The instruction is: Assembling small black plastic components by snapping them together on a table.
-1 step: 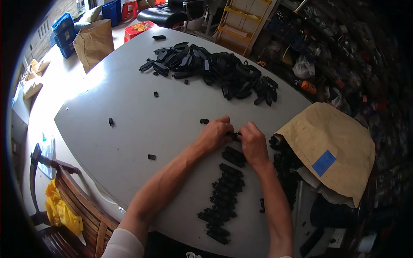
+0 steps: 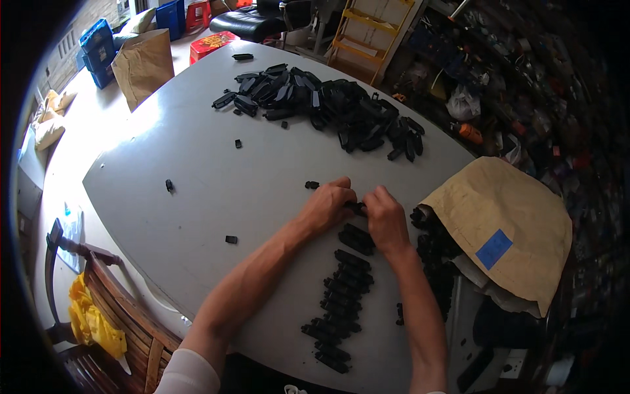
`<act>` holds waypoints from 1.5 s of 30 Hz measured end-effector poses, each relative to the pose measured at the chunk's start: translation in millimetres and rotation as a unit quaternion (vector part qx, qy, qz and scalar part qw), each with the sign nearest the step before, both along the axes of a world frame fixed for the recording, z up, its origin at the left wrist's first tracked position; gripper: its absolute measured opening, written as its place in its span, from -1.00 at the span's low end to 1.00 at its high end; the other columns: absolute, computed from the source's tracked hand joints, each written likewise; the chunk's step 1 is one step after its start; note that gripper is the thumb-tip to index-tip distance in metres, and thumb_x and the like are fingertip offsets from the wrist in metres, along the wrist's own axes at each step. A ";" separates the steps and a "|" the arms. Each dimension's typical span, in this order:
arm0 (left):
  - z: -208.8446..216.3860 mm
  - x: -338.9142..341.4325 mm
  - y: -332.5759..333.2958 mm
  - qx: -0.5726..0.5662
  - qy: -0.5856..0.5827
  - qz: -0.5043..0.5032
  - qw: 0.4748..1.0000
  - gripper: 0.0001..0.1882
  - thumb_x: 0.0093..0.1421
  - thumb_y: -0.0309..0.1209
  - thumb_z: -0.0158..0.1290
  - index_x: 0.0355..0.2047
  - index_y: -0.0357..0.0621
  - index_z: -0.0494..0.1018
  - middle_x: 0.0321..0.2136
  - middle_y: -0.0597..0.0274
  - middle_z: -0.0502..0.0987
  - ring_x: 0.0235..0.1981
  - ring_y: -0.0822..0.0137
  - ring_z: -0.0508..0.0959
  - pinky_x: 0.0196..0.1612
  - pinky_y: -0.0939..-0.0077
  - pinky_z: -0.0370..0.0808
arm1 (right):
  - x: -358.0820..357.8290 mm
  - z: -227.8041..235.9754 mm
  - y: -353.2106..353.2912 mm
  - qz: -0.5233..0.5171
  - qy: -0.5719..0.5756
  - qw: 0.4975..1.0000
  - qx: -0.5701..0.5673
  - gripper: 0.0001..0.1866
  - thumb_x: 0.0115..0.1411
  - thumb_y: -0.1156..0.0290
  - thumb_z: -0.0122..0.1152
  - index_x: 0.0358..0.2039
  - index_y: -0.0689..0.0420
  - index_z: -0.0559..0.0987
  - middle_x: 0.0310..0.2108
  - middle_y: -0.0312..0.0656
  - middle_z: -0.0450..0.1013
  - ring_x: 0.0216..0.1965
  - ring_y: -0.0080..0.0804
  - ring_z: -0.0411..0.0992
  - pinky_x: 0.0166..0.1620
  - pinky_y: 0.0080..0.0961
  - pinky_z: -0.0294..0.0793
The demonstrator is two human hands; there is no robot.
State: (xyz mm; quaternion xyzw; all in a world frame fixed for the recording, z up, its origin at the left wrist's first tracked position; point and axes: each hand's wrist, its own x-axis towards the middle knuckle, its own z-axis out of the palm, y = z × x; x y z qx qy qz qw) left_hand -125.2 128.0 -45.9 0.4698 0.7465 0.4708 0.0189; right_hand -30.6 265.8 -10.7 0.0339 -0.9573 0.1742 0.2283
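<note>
My left hand (image 2: 328, 203) and my right hand (image 2: 385, 220) meet over the middle of the white table (image 2: 203, 177). Between their closed fingertips is a small black plastic part (image 2: 356, 207), mostly covered by the fingers. Just nearer to me begins a row of long black plastic parts (image 2: 346, 282), laid side by side down to the table's near edge. A short black piece (image 2: 312, 185) lies beside my left knuckles.
A heap of black plastic parts (image 2: 315, 102) spreads along the far side. At right a brown paper sack (image 2: 505, 217) lies tipped, black parts at its mouth. Small black pieces (image 2: 231, 240) are scattered at left. A wooden chair (image 2: 125, 289) with a yellow bag (image 2: 95, 322) stands near left.
</note>
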 end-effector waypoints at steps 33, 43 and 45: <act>-5.6 0.5 2.0 0.033 -0.027 -0.067 0.997 -0.71 -0.23 -0.62 0.23 -0.39 -0.25 0.54 -0.46 0.16 0.40 -0.39 0.17 0.47 -0.33 0.38 0.42 | 54.1 24.6 41.8 -0.058 -0.140 0.986 -0.071 -0.94 0.07 0.56 0.06 -0.41 0.24 0.42 -0.49 -0.15 0.35 -0.48 -0.26 0.38 -0.42 -0.43 0.36; 0.4 -0.3 -3.0 0.002 -0.006 -0.043 0.999 -0.69 -0.19 -0.63 0.23 -0.35 -0.23 0.49 -0.39 0.16 0.40 -0.35 0.18 0.46 -0.29 0.37 0.41 | 221.8 44.2 17.0 -0.189 -0.216 0.956 -0.064 -0.88 -0.04 0.63 0.24 -0.46 0.30 0.48 -0.49 -0.10 0.39 -0.49 -0.29 0.44 -0.42 -0.43 0.40; -2.0 -0.9 -2.0 0.006 -0.025 -0.050 0.998 -0.66 -0.20 -0.63 0.23 -0.33 -0.23 0.49 -0.39 0.16 0.39 -0.37 0.20 0.46 -0.30 0.39 0.40 | 215.0 35.3 6.1 -0.224 -0.229 0.947 -0.017 -0.82 -0.07 0.62 0.29 -0.42 0.26 0.48 -0.41 -0.04 0.39 -0.40 -0.08 0.44 -0.35 -0.31 0.41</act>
